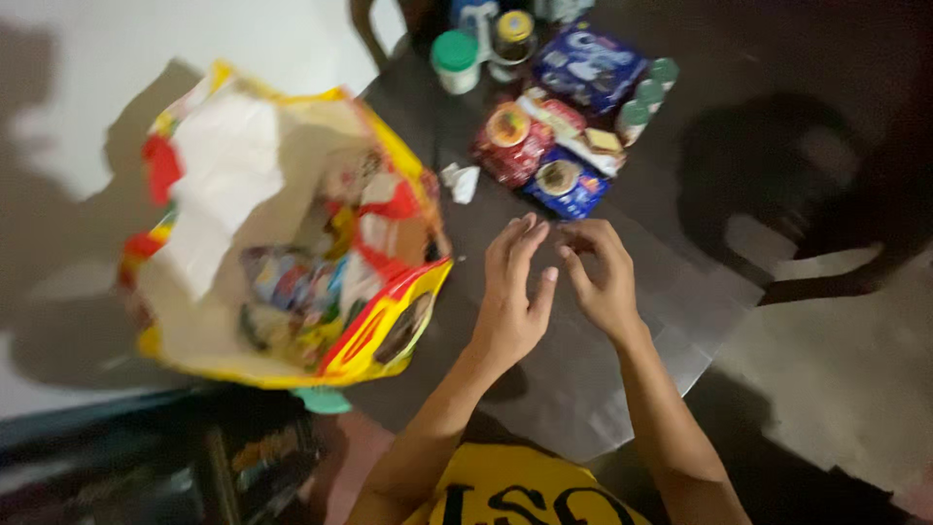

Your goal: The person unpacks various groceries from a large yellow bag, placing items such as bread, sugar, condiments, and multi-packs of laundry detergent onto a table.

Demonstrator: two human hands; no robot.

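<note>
Dark table [583,389], near edge and corner exposed at lower right; bare surface under the hands, room to move there. Big yellow shopping bag [292,233] stands open at the table's left edge, full of packets, count not readable. Far end: blue biscuit pack [588,63], one red cup-noodle pack [510,144], one blue [564,183], three small green-capped bottles [648,95], one white green-lid jar [455,60]. Crumpled paper [460,182] beside bag. Left hand [510,297] and right hand [603,282] hover just short of the blue cup pack, fingers loose and spread, gripping nothing.
</note>
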